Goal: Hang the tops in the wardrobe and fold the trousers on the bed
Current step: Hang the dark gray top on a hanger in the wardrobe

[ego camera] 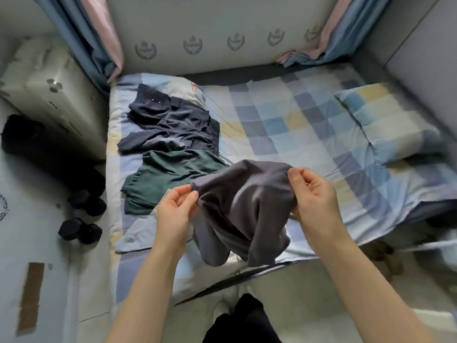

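Head: both hands' fingers [191, 195] pinch grey garment [244, 206].

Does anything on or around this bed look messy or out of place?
Two black dumbbells lie loose on the floor beside the bed. A navy shirt and a green garment lie rumpled, unfolded, on the checked bedsheet.

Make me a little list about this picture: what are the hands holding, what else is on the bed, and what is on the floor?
held: a grey garment, lifted above the bed's near edge
left hand: pinches the garment's left edge
right hand: pinches its right edge
bed: checked blue and yellow cover
also on bed: a dark navy garment, a green garment partly under its near edge, a pillow
floor, left of bed: black dumbbells
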Demonstrator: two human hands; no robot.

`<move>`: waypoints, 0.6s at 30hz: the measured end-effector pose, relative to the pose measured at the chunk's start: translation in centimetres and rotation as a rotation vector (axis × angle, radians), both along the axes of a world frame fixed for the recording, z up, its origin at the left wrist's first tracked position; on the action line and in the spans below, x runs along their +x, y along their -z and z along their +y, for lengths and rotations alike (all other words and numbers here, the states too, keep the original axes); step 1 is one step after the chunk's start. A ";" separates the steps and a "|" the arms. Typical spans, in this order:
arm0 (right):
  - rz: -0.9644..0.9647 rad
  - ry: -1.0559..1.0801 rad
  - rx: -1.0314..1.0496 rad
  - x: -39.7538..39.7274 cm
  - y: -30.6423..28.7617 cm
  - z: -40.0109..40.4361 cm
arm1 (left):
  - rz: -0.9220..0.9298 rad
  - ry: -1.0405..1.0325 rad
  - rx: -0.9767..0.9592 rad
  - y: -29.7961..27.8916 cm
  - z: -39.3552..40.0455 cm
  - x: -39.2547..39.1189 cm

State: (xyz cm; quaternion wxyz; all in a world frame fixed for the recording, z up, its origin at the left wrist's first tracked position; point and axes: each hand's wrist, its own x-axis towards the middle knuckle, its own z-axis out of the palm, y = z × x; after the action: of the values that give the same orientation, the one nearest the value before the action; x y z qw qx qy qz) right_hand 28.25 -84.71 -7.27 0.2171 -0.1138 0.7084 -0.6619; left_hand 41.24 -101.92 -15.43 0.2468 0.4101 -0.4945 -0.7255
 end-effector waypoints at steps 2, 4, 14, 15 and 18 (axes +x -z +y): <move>-0.146 0.067 -0.153 0.8 -1.3 1.2 | -0.002 0.189 0.002 -0.4 1.5 -0.6; -0.236 0.143 -0.307 1.1 -3.6 3.6 | 0.034 0.464 0.022 -1.2 4.1 -2.0; -0.173 0.485 -0.615 1.1 -10.9 15.5 | -0.248 1.095 -0.412 -1.3 18.0 -5.4; -0.145 0.523 -0.632 0.9 -11.2 17.0 | -0.296 1.027 -0.396 -1.4 18.8 -6.0; -0.036 0.691 -0.643 0.4 -11.7 23.9 | -0.190 0.889 -0.268 -3.1 21.7 -8.1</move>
State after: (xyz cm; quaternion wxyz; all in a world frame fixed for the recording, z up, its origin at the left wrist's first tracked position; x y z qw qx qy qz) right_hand 28.65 -60.81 4.47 -0.0498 0.0787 0.4599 -0.8831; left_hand 33.16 -80.23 -12.29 -0.0831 0.1876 -0.7318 -0.6498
